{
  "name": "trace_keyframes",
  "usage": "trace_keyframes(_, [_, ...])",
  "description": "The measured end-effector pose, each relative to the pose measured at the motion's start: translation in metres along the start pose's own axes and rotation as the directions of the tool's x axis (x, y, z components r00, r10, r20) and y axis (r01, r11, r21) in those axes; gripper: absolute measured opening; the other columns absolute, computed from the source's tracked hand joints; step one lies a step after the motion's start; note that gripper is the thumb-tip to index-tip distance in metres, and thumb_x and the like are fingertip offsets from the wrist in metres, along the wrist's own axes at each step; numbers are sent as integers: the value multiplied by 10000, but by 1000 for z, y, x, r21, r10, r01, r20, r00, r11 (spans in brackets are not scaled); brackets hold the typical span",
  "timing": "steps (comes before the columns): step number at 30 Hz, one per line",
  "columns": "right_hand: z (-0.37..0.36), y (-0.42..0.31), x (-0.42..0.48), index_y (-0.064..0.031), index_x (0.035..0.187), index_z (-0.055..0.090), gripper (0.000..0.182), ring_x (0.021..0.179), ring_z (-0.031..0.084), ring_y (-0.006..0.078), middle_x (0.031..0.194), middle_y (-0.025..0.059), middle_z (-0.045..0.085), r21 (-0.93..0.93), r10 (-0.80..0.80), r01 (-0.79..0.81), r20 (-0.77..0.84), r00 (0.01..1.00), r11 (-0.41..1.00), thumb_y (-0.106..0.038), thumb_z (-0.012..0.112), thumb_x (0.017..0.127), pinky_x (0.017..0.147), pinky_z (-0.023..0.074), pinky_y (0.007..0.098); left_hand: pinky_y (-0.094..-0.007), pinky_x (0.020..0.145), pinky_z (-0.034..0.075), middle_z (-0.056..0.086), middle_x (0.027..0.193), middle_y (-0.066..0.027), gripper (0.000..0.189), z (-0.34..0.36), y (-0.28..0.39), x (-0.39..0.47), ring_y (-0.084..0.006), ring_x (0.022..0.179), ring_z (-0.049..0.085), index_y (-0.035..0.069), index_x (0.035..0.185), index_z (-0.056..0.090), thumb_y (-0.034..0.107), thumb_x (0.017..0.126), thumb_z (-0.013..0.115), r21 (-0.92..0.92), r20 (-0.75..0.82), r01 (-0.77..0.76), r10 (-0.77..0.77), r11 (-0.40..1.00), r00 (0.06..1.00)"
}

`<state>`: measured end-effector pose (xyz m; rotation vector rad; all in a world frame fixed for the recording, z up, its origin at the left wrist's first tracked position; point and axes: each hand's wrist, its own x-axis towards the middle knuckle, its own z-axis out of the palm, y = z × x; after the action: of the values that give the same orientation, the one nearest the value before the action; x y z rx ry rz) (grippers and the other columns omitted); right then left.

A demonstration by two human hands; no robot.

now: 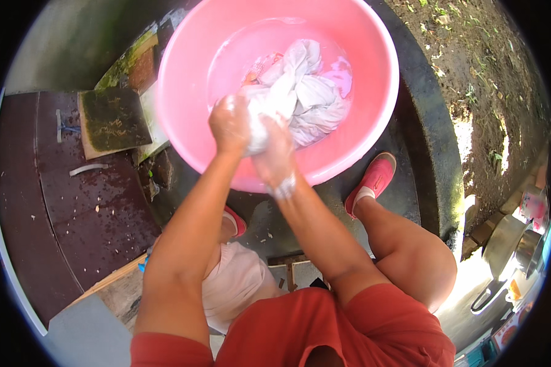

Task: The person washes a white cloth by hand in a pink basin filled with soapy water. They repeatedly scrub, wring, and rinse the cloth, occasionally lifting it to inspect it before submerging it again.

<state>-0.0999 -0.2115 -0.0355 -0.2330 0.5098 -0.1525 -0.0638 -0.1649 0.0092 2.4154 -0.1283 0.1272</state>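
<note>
A large pink plastic basin (372, 110) stands before me, with some water in its bottom. Wet white cloth (319, 103) lies bunched and twisted inside it. My left hand (231, 123) grips one end of the cloth near the basin's left side. Close beside it, my right hand (275, 149) is closed on the same cloth; both hands are blurred. Behind the cloth, a small patterned red-and-white item (261, 66) shows in part, mostly covered.
To the left lie brown panels (96, 206) with a pale handle and a mossy square tile (115, 120). A curved concrete edge (434, 124) borders bare soil (482, 78) on the right. My feet in pink shoes (374, 176) flank the basin's near side. A pan (503, 247) stands at far right.
</note>
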Motion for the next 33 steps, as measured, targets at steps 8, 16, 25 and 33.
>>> trace_keyframes(8, [5,-1,0,-15,1073,473,287,861,551,230,969,107,544,146,26,-32,41,999,989,-115,541,813,738,482,345,-398,552,395,517,644,-160,213,1,7,2,-322,584,491,26,684,519,203,799,501,-207,-16,-56,54,977,998])
trace_keyframes(16, [21,-25,-13,-31,1104,482,332,913,543,237,999,118,558,-77,124,-122,21,992,989,-259,391,881,840,418,362,-374,646,448,580,736,-182,143,-3,6,4,-298,725,575,35,836,549,155,826,471,-30,147,-24,28,999,989])
trace_keyframes(25, [-6,2,0,-29,1098,489,328,903,536,176,989,89,561,177,97,-110,78,992,978,-259,378,892,871,402,313,-359,690,467,610,766,-171,168,4,-4,11,-292,766,605,53,929,565,123,801,481,-72,91,85,-78,994,993])
trace_keyframes(33, [-8,-7,-4,-12,1142,459,327,1033,506,210,1110,106,532,156,44,-61,110,993,986,-210,395,889,916,383,331,-352,675,451,563,683,-158,171,3,13,-1,-337,666,555,39,915,559,114,798,460,35,259,-73,61,997,964])
